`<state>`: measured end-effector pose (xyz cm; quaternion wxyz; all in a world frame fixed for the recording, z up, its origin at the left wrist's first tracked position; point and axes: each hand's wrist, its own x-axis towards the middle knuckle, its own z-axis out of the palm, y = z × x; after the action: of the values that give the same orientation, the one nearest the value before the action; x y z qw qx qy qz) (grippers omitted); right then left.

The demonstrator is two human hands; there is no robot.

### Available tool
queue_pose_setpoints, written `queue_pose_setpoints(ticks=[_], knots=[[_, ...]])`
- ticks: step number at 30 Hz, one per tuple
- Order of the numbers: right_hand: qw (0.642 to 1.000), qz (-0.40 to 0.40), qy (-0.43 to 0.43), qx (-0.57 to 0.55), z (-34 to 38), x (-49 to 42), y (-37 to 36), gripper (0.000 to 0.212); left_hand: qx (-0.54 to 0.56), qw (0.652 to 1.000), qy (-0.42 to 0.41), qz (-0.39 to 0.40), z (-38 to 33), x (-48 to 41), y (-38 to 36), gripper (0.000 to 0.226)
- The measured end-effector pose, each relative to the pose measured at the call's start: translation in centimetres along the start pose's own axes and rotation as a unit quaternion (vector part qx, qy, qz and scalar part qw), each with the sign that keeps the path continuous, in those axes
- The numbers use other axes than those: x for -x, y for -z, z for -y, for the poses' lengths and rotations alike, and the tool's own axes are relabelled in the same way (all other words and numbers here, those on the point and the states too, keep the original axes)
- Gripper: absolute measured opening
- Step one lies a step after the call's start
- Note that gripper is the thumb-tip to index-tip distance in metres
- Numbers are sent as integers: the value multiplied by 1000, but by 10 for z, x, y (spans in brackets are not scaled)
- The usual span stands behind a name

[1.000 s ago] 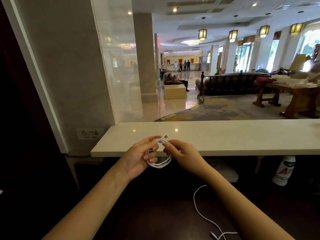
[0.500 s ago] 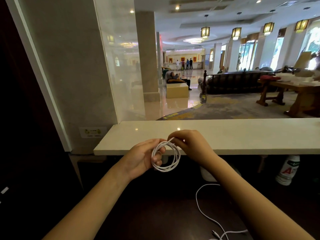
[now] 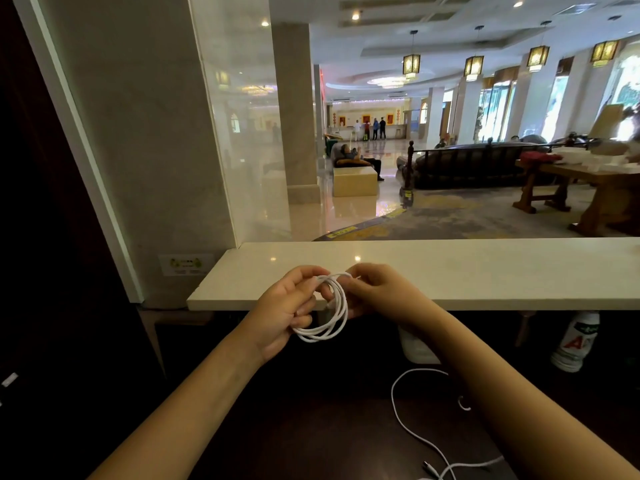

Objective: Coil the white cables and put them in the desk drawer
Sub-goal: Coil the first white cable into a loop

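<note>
Your left hand (image 3: 282, 315) is closed around a coil (image 3: 329, 311) of white cable, fingers curled through its loops and thumb up at the top; your right hand (image 3: 375, 292) pinches the strand at the coil's upper edge, fingertips pressed together on it; the coil hangs between both hands, several turns deep, its lower arc sagging below your left palm; both hands are held just in front of the pale stone counter (image 3: 485, 271), whose front lip runs across behind your knuckles; below, on the dark desk (image 3: 294, 438), a second cable (image 3: 410, 427) lies loose, curving from under your right forearm down to a plug near the bottom edge; no drawer can be made out in the dark below; a white bottle (image 3: 576, 341) stands under the counter at right; beyond the counter a glass pane (image 3: 242, 133) opens onto a bright lobby.
</note>
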<state>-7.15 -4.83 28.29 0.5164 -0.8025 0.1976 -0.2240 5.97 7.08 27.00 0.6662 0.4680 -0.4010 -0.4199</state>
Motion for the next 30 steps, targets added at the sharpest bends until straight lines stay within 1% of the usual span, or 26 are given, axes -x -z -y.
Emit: queue_pose_setpoints(ticks=[1,3,7,10,11,13,14,16,17,19,21,23,24,27,30], knots=[[997,26,-30,-67,-2,3,-4,27,-41,999,-22,-24,0,0,-1,17],[977,64,-65,-192,-3,9,-12,29,-136,987,-63,-61,2,0,-3,18],[948,64,-113,-292,-1,12,-22,21,-234,961,-119,-82,5,0,-7,21],[919,74,-141,-361,3,13,-26,24,-286,940,-158,-92,5,-1,-6,21],[926,69,-137,-344,3,14,-28,21,-288,939,-164,-94,6,-1,-6,21],[969,28,-93,-229,0,15,-35,11,-277,940,-163,-111,10,-2,-8,22],[983,-4,-63,-172,-1,16,-40,9,-271,941,-159,-127,12,-3,-9,23],[993,-69,-24,-90,-2,13,-49,12,-257,941,-154,-158,14,-5,-9,23],[995,-85,-10,-49,-3,11,-51,15,-251,942,-149,-166,13,-6,-9,24],[995,-85,-1,59,-3,7,-53,17,-230,950,-131,-164,11,-6,-5,26],[985,-42,-8,168,-4,8,-52,18,-202,957,-108,-176,10,-7,0,28],[970,-9,8,242,-5,14,-55,23,-169,959,-97,-204,8,-10,7,28],[962,-16,24,271,-6,17,-58,25,-149,962,-92,-212,7,-11,10,28],[948,-67,51,305,-10,27,-62,36,-69,971,-65,-220,7,-15,14,29],[948,-84,63,302,-17,34,-62,35,-24,980,-36,-195,11,-18,16,27]])
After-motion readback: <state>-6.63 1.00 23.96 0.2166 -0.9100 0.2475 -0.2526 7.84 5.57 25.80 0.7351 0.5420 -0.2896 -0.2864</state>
